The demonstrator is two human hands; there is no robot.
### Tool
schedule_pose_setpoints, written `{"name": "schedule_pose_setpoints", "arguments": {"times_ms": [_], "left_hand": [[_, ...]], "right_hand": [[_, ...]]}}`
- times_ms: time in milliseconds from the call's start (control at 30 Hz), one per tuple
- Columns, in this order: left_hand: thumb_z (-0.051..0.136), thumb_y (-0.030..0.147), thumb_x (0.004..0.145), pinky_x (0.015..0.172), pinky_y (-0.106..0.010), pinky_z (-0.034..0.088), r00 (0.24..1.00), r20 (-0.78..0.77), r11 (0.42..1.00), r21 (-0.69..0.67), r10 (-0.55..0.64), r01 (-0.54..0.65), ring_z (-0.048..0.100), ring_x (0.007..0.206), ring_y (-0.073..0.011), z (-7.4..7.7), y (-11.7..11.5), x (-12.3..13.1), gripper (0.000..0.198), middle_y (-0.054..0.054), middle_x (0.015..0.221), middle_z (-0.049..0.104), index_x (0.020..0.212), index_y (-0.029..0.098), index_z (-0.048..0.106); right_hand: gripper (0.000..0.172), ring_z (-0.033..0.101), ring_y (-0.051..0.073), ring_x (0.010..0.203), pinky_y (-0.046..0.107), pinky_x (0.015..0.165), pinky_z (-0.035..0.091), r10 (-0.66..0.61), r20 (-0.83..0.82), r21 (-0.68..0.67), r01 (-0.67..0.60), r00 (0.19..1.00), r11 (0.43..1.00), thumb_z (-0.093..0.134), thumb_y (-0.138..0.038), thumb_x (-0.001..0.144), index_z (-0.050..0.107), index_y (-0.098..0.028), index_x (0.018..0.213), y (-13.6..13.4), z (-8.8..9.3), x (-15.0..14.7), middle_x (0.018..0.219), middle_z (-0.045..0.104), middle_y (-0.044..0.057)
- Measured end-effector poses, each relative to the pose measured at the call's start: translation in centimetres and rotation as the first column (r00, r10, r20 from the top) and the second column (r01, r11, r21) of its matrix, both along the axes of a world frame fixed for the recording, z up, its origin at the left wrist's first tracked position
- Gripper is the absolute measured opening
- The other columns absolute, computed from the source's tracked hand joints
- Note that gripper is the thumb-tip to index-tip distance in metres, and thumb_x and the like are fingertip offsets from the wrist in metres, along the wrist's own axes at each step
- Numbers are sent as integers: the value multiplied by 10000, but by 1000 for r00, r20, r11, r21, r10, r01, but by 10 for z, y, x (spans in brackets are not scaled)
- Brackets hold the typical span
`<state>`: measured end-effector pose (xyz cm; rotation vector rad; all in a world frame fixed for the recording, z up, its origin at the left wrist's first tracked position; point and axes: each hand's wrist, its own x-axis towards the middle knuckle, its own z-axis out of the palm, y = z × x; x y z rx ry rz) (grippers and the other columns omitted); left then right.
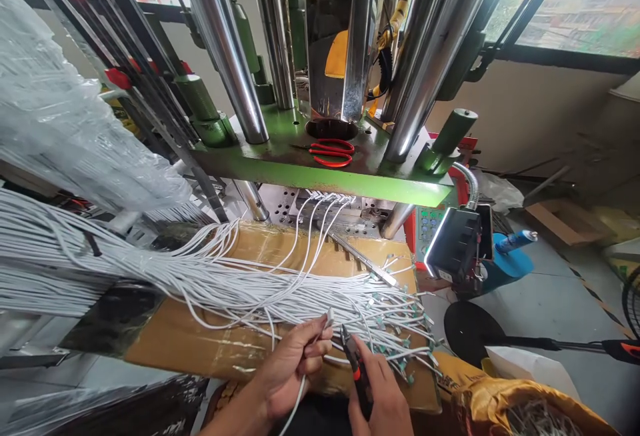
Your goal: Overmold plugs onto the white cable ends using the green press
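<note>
- Bare hands lie nearest my view; the left hand (285, 373) is closed around a white cable (300, 389), pinching it just below a small white plug (329, 318);
- the right hand (380, 399) is clamped on small black pliers (359, 373) with a red mark, their tip up just beside the plug; from here I cannot tell whether the jaws stand open or closed;
- a thick bundle of white cables (75, 256) runs in from the left across a taped cardboard pad (200, 349), fanning into green-tipped ends (395, 339) just beyond my hands;
- some strands rise to a tight row of ends at a steel mould (330, 196), under the green press plate (320, 169);
- a steel bar (365, 259) lies on the cardboard, among the cables;
- red-handled scissors (333, 153) rest on the plate, between chrome columns (225, 43);
- off to my right, a lit black box (457, 243) sits beside a keypad panel (430, 229); a gold sack (525, 409) holds more white cable at the bottom corner;
- clear plastic sheeting (50, 103) hangs at my left.
</note>
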<state>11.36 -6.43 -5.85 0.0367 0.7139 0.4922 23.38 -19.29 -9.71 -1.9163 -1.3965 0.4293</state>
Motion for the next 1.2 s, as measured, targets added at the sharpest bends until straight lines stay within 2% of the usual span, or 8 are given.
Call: {"name": "schedule_pose_setpoints", "arguments": {"times_ms": [100,200,300,400,633,800,1033,1200], "left_hand": [[767,124,744,304,-74,146,998,-21,994,-85,63,-65,292,408,27,-1,-2,0,230,42,667,445,722,85,541],[592,80,876,306,-66,160,996,-48,987,-142,73,-80,315,391,26,1,-3,-1,32,18,692,482,853,82,569],[478,71,933,308,-63,165,997,-52,986,-151,64,-71,332,379,21,6,-4,-3,171,26,687,475,1074,101,569],[481,80,935,304,-62,174,998,-49,992,-117,49,-55,348,382,19,8,-5,-5,277,29,691,472,1205,105,535],[606,82,868,305,-63,174,998,-41,994,-95,48,-52,335,401,30,4,-5,-5,271,23,711,479,1134,44,578],[775,140,737,317,-71,157,999,-34,995,-96,18,-21,319,413,27,1,-4,-7,425,29,715,507,1114,69,591],[888,239,589,363,-94,125,983,-181,992,123,29,-7,293,440,18,4,-2,-7,515,7,742,568,1035,150,646],[884,248,586,383,-119,128,987,-154,962,265,-32,73,192,459,11,2,-3,-5,353,31,648,478,844,83,708]], "right_hand": [[696,605,249,952,351,851,493,6,62,-33,-4,998,999,469,-103,710,410,-260,1385,5,2,-1,1086,617,75],[768,585,274,950,395,850,476,26,118,-54,-20,993,998,470,-82,670,367,-273,1406,8,2,-2,1055,610,81],[824,576,278,937,393,830,470,42,139,-59,-34,989,998,479,-71,633,339,-278,1419,10,1,-4,1027,604,80],[851,570,277,931,389,826,463,48,147,-89,-35,988,995,478,-64,606,336,-263,1422,11,1,-5,1023,600,82],[824,571,270,945,377,850,456,64,148,-205,-33,987,978,489,-74,604,387,-204,1411,14,5,-5,1051,605,97],[832,574,268,964,364,865,451,70,135,-208,-41,988,977,493,-70,598,392,-208,1412,13,7,-3,1052,612,91],[856,567,267,1023,350,876,438,43,94,-161,-27,995,987,470,-51,597,367,-228,1427,6,5,0,1137,601,84],[877,557,267,1043,351,900,417,61,73,-130,-52,995,990,472,-63,584,344,-206,1440,4,3,0,1148,597,93]]}}
